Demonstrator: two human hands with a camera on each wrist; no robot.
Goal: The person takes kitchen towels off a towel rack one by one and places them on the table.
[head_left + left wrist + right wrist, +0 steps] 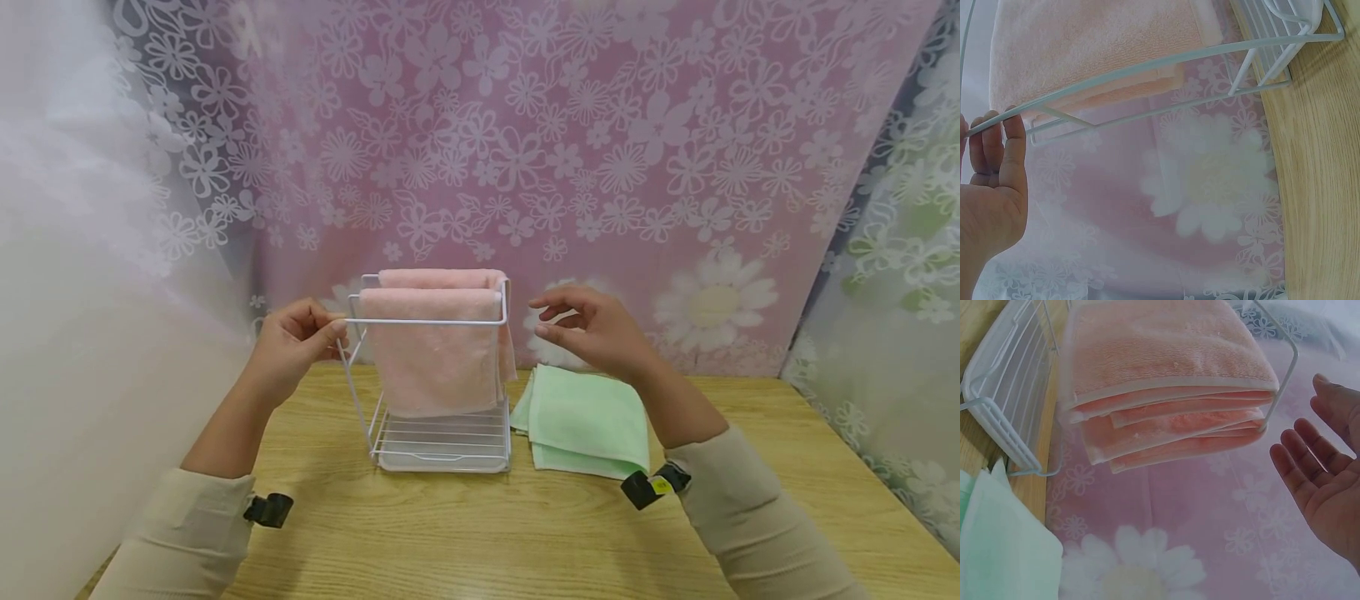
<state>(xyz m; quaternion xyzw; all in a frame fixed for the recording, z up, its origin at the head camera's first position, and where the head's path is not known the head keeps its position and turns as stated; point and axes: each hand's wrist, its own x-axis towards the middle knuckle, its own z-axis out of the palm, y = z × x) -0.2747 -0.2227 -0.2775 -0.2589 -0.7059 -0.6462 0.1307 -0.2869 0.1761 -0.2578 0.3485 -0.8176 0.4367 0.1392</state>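
Note:
A white wire rack [427,322] stands upright on the table, with two pink towels hanging folded over its upper bars. The front pink towel [431,358] covers much of the back one [442,278]. My left hand [288,350] pinches the rack's upper left front corner between thumb and fingers; the left wrist view shows fingertips [1013,125] against the wire. To the right of the rack, my right hand [592,329] is raised with nothing in it, its fingers relaxed and apart from the rack. Below it lies a folded green towel [588,417].
A shallow white tray [442,460] sits at the rack's base under a wire grid. The wooden table [450,533] runs back to a pink flowered curtain [480,142]. A pale sheet hangs at the left, and another flowered one [892,333] at the right.

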